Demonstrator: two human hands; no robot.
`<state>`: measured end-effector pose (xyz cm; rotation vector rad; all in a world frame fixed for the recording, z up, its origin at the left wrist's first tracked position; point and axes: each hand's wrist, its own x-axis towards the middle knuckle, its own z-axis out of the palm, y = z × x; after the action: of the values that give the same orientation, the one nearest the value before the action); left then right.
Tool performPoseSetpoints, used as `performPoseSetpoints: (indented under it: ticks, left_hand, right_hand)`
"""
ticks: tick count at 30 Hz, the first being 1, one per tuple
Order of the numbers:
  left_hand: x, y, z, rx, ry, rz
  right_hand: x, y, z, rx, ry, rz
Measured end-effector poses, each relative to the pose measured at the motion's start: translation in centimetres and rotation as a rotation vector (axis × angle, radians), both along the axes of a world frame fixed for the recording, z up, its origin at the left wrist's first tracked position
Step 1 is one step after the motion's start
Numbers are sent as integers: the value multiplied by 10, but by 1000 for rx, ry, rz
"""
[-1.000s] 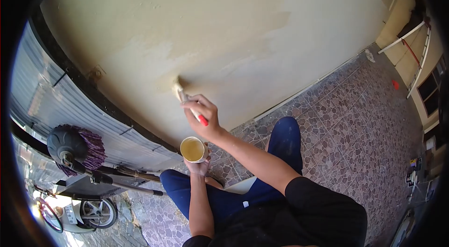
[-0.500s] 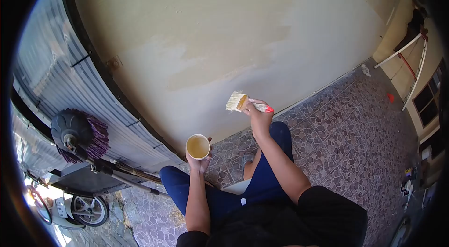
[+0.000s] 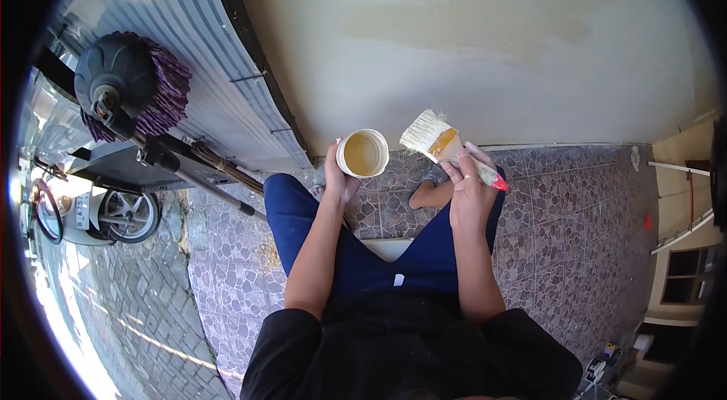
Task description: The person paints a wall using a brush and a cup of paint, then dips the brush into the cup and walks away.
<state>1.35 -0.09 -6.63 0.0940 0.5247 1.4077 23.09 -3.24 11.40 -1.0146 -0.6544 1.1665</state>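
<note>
My left hand [image 3: 340, 174] is wrapped round a white cup [image 3: 363, 153] whose open top faces me, with yellowish liquid inside. In my right hand [image 3: 471, 192] is a wide paintbrush [image 3: 444, 144], gripped by its pale, red-tipped handle. Its whitish bristles point up and left toward the cup, apart from it. Beyond both hands stands a wall [image 3: 485, 74], partly beige and partly paler grey-white. The brush does not touch the wall.
A purple mop [image 3: 129, 89] with a long pole stands at left by corrugated metal sheeting [image 3: 197, 29]. A motorbike [image 3: 113, 214] is farther left. Stone-patterned tiles [image 3: 560, 241] cover the floor, and a white ladder [image 3: 681, 229] leans at right.
My view has tilted down and turned left. The brush has come back from near the wall, closer to the cup and my body. Both hands keep their hold.
</note>
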Motion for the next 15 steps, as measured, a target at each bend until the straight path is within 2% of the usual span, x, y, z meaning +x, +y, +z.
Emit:
performPoseSetpoints:
  ticks: [2, 4, 6, 8, 10, 15]
  left_hand:
    - [0, -1, 8, -31, -14, 27]
    - [0, -1, 13, -37, 52, 63]
    - [0, -2, 18, -65, 62, 53]
    - [2, -1, 19, -61, 89, 74]
    - [2, 0, 15, -64, 76, 89]
    - [3, -1, 17, -68, 104, 104]
  right_hand:
    - [-6, -5, 6, 145, -172, -6]
    - [-12, -12, 5, 157, -230, -29]
    - [-17, -19, 6, 254, -527, -15]
    - [-26, -20, 4, 320, -586, -15]
    - [-31, -17, -4, 578, -842, -31]
    - [-40, -25, -3, 543, -836, 96]
